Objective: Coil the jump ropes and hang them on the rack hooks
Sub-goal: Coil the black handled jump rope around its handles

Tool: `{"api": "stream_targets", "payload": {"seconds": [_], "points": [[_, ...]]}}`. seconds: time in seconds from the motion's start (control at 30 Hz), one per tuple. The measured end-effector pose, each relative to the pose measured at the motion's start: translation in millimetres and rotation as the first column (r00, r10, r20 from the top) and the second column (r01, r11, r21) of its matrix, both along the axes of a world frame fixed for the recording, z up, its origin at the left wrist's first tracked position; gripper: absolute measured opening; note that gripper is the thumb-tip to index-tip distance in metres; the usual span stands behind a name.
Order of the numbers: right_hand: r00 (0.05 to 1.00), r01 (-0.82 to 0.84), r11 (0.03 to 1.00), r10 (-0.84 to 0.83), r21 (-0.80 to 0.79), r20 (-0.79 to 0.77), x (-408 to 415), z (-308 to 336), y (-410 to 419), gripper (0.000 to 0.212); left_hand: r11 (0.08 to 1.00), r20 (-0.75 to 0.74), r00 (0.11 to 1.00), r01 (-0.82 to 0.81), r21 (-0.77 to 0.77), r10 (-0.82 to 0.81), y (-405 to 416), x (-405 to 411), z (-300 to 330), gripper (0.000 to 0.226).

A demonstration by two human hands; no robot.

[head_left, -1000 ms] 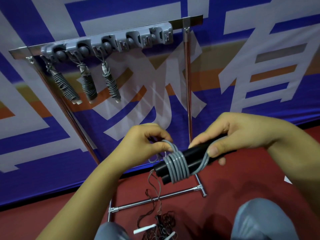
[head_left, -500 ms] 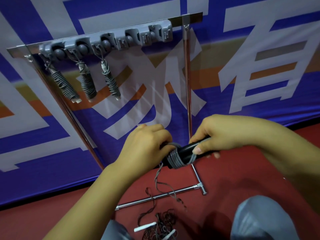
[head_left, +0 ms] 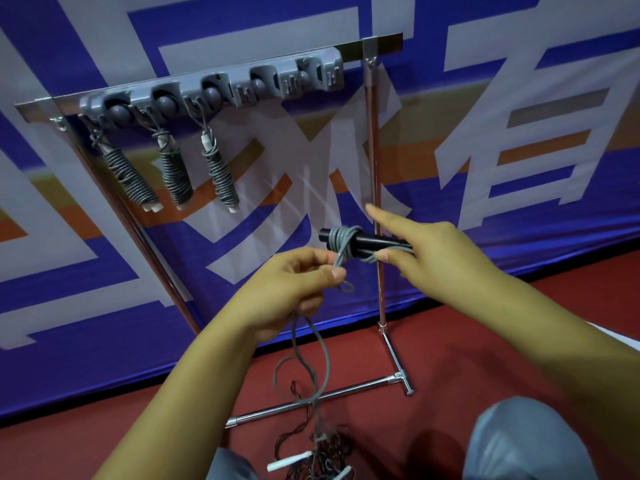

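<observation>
My right hand point(head_left: 429, 251) holds the two black handles point(head_left: 367, 242) of a grey jump rope, its index finger stretched straight toward the rack post. A few turns of grey cord point(head_left: 341, 239) wrap the handles near their left end. My left hand point(head_left: 294, 289) pinches the loose cord just below that wrap, and the rest of the cord point(head_left: 311, 358) hangs in loops to the floor. Three coiled grey ropes point(head_left: 173, 171) hang from the left hooks of the grey hook strip point(head_left: 242, 88) on the metal rack.
The rack's right post point(head_left: 375, 188) stands just behind the handles, and its base bars point(head_left: 311, 400) lie on the red floor. A tangle of dark rope with white handles point(head_left: 311, 459) lies near my knees. A blue banner hangs behind. The right-hand hooks are bare.
Both hands rose and moved toward the rack. My left hand drew the cord down away from the wrap. My right index finger straightened out.
</observation>
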State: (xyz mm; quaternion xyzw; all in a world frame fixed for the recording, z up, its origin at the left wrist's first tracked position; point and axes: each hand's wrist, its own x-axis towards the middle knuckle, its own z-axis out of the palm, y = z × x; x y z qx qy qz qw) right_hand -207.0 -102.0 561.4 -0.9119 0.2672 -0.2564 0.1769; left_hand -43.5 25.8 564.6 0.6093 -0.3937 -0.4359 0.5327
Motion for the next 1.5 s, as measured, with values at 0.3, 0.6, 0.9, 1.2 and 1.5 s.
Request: {"api": "stream_targets", "payload": {"seconds": [0.3,0.6,0.9,1.2,1.5], "points": [[0.977,-0.034,0.961,0.089,-0.274,0.192,14.1,-31.3,-7.6,0.047,0.998,0.301,0.954,0.023,-0.057,-0.004,2.5,-15.3,-0.6,0.026],[0.915,0.026,0.982,0.051,-0.185,0.400,11.0,-22.8,-9.0,0.044,0.935,0.391,0.860,-0.238,-0.265,0.329,12.0,-22.1,-1.1,0.036],[0.888,0.218,0.938,-0.077,-0.268,0.454,14.8,-5.8,-45.8,0.038,0.950,0.511,0.802,-0.288,-0.124,0.310,-14.4,19.8,-45.5,0.017],[0.880,0.159,0.934,0.012,-0.320,0.474,17.6,-9.2,-48.7,0.039,0.936,0.834,0.520,-0.352,0.014,0.183,-24.0,29.7,-99.2,0.024],[0.946,0.021,0.896,0.125,-0.443,0.298,26.7,-21.7,-38.0,0.041,0.965,0.498,0.844,0.080,0.252,-0.200,-23.0,35.2,-72.2,0.081]]}}
